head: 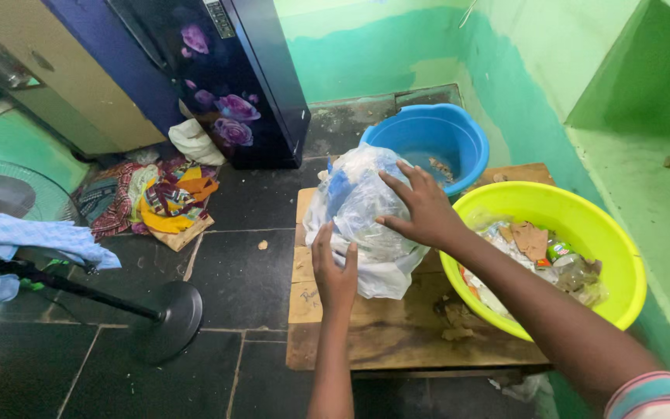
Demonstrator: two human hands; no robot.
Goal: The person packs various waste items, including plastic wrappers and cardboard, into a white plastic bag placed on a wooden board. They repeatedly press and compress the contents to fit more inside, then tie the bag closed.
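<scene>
Item: clear plastic bag (366, 225), stuffed, on the low wooden counter (397, 334) beside the yellow basin (583, 225). Judged light, soft, crinkly, slippery. Left hand (333, 271) and right hand (420, 206) rest flat on it, grip released. Best hold: the gathered neck.

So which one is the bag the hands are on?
Find the low wooden table on the dark floor. Two tubs sit on its far side, blue and yellow. The bag sits left of them under both hands: clear, crinkly plastic, stuffed full, unlike the hard round tubs.
</scene>
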